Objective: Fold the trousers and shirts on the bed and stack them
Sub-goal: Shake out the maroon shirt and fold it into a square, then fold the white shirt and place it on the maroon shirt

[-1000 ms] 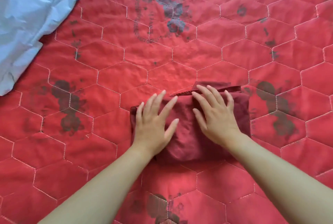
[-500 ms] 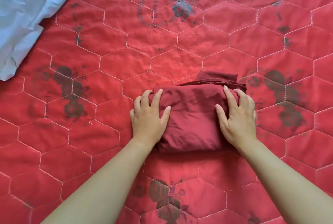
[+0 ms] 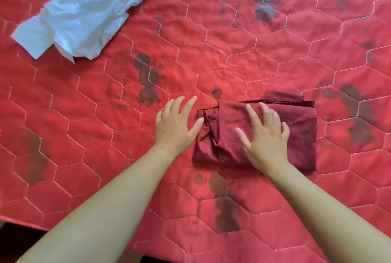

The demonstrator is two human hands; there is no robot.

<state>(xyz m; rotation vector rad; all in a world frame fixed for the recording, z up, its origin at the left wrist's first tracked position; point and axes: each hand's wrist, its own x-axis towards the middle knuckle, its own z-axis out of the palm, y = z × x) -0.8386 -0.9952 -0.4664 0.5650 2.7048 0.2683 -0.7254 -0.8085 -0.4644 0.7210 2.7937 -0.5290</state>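
Two hands are lying spread-fingered mid-frame: right hand [image 3: 264, 135] pressing the folded maroon garment [image 3: 300, 135], left hand [image 3: 175, 127] on the quilt [image 3: 275, 61] beside it.

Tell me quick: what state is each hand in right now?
Left hand: open, fingers spread over the quilt, thumb at the left edge of the folded garment.
Right hand: open, flat on the garment, gripping nothing.

A red quilted bedspread [image 3: 275, 61] stitched in pale hexagons fills nearly the whole view, printed with faded dark grey floral motifs [image 3: 148, 80]. Soft, even light falls across it. At the lower left its edge meets a dark strip [image 3: 12, 238], too dim to identify.
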